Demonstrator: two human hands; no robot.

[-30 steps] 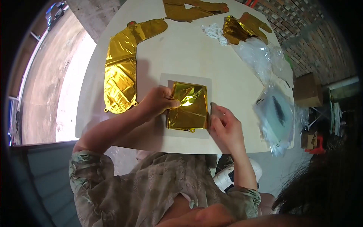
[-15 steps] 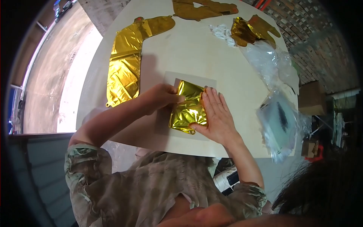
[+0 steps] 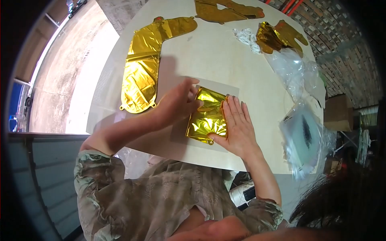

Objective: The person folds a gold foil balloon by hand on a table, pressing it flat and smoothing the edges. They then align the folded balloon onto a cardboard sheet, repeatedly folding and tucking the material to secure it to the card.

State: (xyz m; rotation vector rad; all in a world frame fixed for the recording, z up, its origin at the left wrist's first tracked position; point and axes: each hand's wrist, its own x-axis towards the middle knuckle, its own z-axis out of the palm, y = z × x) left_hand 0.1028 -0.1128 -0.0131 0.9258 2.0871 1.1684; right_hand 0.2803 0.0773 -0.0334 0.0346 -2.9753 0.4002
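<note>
A folded gold foil balloon (image 3: pixel 207 118) lies as a flat, creased packet on a thin translucent sheet (image 3: pixel 181 135) on the table. My right hand (image 3: pixel 240 130) rests flat along the packet's right edge, fingers stretched out and thumb at its lower corner. My left hand (image 3: pixel 179 102) is at the upper left edge, its thumb touching the foil and a finger pointing away above it. Its other fingers are partly hidden. To the left lies an unfolded gold foil balloon (image 3: pixel 141 72), long and bent at the top.
More gold foil balloons (image 3: pixel 229 11) lie at the table's far side, with another crumpled foil piece (image 3: pixel 277 38) at far right beside white strings (image 3: pixel 247 39). Clear plastic bags (image 3: pixel 301 138) cover the right edge. A brick wall (image 3: pixel 337 52) stands beyond.
The view has shifted, moving everything a little to the right. My left hand's finger has lifted off the foil edge and now points outward. My right hand stays flat on the packet's side.
</note>
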